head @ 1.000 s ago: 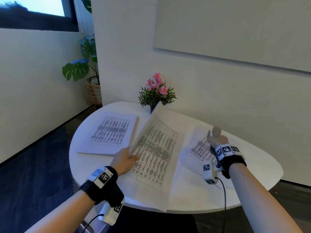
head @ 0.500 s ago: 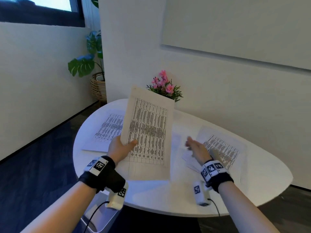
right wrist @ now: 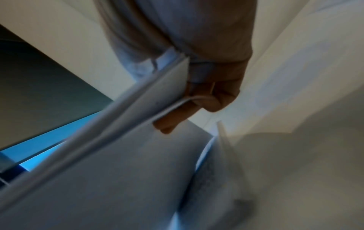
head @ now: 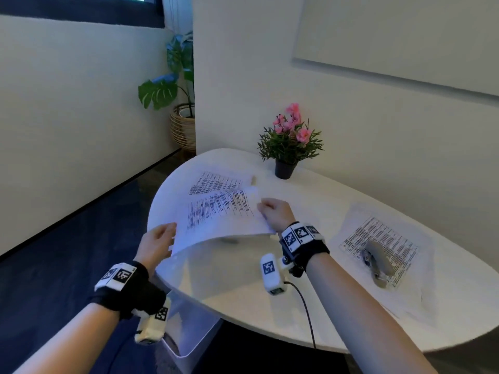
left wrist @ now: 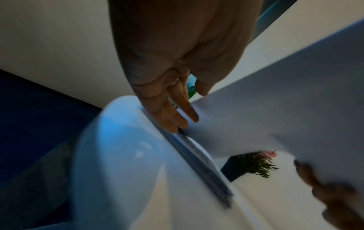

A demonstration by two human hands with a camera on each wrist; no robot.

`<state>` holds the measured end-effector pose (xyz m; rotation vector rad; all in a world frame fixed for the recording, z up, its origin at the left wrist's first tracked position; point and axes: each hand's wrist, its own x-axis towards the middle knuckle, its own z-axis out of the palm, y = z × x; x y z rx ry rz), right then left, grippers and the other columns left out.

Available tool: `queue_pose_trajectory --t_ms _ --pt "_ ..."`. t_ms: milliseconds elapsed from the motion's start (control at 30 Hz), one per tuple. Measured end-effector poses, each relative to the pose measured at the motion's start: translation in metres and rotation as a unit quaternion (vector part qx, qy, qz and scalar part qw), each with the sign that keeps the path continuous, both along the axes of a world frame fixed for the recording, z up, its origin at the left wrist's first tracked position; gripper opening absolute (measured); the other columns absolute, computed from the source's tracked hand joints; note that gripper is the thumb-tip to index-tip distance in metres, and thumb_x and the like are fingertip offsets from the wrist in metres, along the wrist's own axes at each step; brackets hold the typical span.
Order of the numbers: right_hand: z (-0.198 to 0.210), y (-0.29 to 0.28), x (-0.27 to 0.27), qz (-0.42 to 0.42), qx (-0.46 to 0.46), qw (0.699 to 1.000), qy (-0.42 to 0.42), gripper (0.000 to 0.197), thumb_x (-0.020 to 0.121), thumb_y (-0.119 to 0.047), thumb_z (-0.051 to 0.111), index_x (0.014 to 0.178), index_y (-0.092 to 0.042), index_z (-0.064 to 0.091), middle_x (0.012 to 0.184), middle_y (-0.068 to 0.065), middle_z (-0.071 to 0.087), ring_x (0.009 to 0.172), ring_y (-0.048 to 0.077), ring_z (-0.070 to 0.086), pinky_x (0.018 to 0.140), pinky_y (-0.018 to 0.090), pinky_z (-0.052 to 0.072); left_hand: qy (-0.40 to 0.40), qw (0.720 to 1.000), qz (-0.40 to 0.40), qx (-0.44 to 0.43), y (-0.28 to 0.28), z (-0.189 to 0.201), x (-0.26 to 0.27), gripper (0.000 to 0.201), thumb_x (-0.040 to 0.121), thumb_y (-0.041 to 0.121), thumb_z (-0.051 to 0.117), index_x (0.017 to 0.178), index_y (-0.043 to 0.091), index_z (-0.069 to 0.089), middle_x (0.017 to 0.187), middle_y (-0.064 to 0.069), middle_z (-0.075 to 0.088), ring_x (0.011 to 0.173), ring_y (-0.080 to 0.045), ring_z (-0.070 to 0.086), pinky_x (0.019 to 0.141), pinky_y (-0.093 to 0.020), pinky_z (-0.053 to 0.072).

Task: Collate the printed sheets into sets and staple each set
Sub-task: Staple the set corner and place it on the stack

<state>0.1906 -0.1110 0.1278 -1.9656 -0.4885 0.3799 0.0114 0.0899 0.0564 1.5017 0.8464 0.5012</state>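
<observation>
A set of printed sheets (head: 218, 217) hangs nearly flat just above the left part of the white table (head: 310, 314). My left hand (head: 170, 236) pinches its near left edge, thumb on top and fingers (left wrist: 177, 119) beneath the paper (left wrist: 285, 109). My right hand (head: 266, 209) grips the right edge, fingers (right wrist: 204, 102) curled round the sheets (right wrist: 138, 155). Another printed stack (head: 213, 182) lies on the table beyond the held set. At the right, a third stack (head: 383, 238) carries a grey stapler (head: 378, 260).
A potted pink flower (head: 289, 147) stands at the table's back edge by the wall. A small pale object (head: 253, 180) lies next to the far stack. A white bin (head: 194, 330) sits under the table's near edge. A large plant in a basket (head: 183, 128) stands in the corner.
The sheets went from upright in my left hand alone to nearly flat between both hands. My right hand left the right stack and took hold of the sheets' right edge.
</observation>
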Motion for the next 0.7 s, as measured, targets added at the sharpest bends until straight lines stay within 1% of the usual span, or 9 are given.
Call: queue_pose_trajectory --t_ms 67,133,200,300,400,500,567,633,700 --pt "0.002 0.026 0.005 -0.013 0.027 0.999 -0.015 0.020 0.093 -0.010 0.053 0.079 -0.001 0.065 0.072 0.003 0.052 0.065 0.011 0.043 0.068 0.022 0.035 -0.006 1.000 0.000 -0.009 0.011 -0.017 -0.011 0.027 0.100 0.024 0.045 0.120 0.011 0.058 0.116 -0.005 0.063 0.105 -0.020 0.059 0.088 -0.037 0.049" --pt "0.000 0.047 0.009 -0.029 0.048 0.998 -0.013 0.018 0.094 -0.011 0.052 0.080 -0.008 0.063 0.071 0.000 0.054 0.063 0.007 0.044 0.059 0.016 0.038 0.012 0.999 0.012 0.049 0.018 -0.033 -0.021 0.024 0.098 0.022 0.050 0.118 0.015 0.061 0.119 -0.003 0.063 0.115 -0.023 0.056 0.095 -0.039 0.044" --pt "-0.011 0.061 0.013 -0.059 0.050 0.997 -0.006 0.024 0.094 -0.012 0.052 0.071 -0.014 0.056 0.067 -0.004 0.052 0.061 0.004 0.044 0.054 0.010 0.037 0.071 0.989 0.010 0.128 0.021 -0.048 -0.027 0.029 0.093 0.020 0.059 0.121 0.016 0.062 0.126 -0.007 0.057 0.120 -0.026 0.051 0.103 -0.039 0.040" --pt "-0.039 0.074 0.016 -0.096 0.007 0.993 0.066 0.028 0.090 -0.011 0.051 0.063 -0.014 0.044 0.064 0.009 0.043 0.055 0.020 0.040 0.050 0.019 0.036 0.175 0.953 -0.034 0.244 0.018 -0.070 -0.033 0.044 0.086 0.028 0.069 0.127 0.021 0.058 0.145 -0.004 0.039 0.132 -0.030 0.035 0.111 -0.041 0.027" --pt "-0.065 0.081 0.017 -0.079 -0.112 0.985 0.104 0.021 0.089 -0.016 0.052 0.073 -0.015 0.039 0.073 0.007 0.036 0.065 0.020 0.038 0.059 0.030 0.032 0.163 0.955 -0.043 0.245 0.011 -0.083 -0.037 0.049 0.089 0.032 0.064 0.135 0.022 0.050 0.153 0.000 0.026 0.133 -0.031 0.032 0.112 -0.041 0.027" --pt "-0.076 0.080 0.018 -0.057 -0.159 0.980 0.105 0.013 0.091 -0.020 0.052 0.085 -0.014 0.044 0.084 0.007 0.046 0.075 0.021 0.048 0.067 0.031 0.046 0.149 0.955 -0.052 0.251 0.008 -0.091 -0.041 0.049 0.092 0.036 0.058 0.139 0.026 0.045 0.155 0.004 0.020 0.132 -0.031 0.032 0.113 -0.042 0.025" --pt "-0.075 0.081 0.020 -0.048 -0.161 0.981 0.100 0.019 0.091 -0.018 0.052 0.075 -0.021 0.043 0.091 0.007 0.048 0.080 0.021 0.050 0.069 0.030 0.049 0.142 0.956 -0.053 0.249 0.008 -0.092 -0.042 0.049 0.093 0.037 0.056 0.140 0.028 0.044 0.156 0.007 0.018 0.133 -0.029 0.029 0.113 -0.041 0.021" --pt "-0.073 0.085 0.023 -0.063 -0.172 0.981 0.057 0.038 0.092 -0.013 0.049 0.063 -0.024 0.028 0.076 0.002 0.039 0.066 0.018 0.041 0.056 0.025 0.038 0.131 0.961 -0.052 0.238 0.007 -0.093 -0.043 0.050 0.093 0.037 0.056 0.140 0.029 0.043 0.156 0.010 0.016 0.133 -0.029 0.027 0.113 -0.041 0.021" --pt "-0.068 0.090 0.021 -0.089 -0.177 0.980 0.007 0.042 0.091 -0.005 0.046 0.062 -0.021 0.020 0.063 -0.002 0.022 0.052 0.015 0.021 0.046 0.026 0.016 0.124 0.962 -0.051 0.237 0.007 -0.094 -0.042 0.050 0.093 0.037 0.055 0.141 0.030 0.041 0.156 0.012 0.015 0.133 -0.029 0.027 0.113 -0.042 0.021"
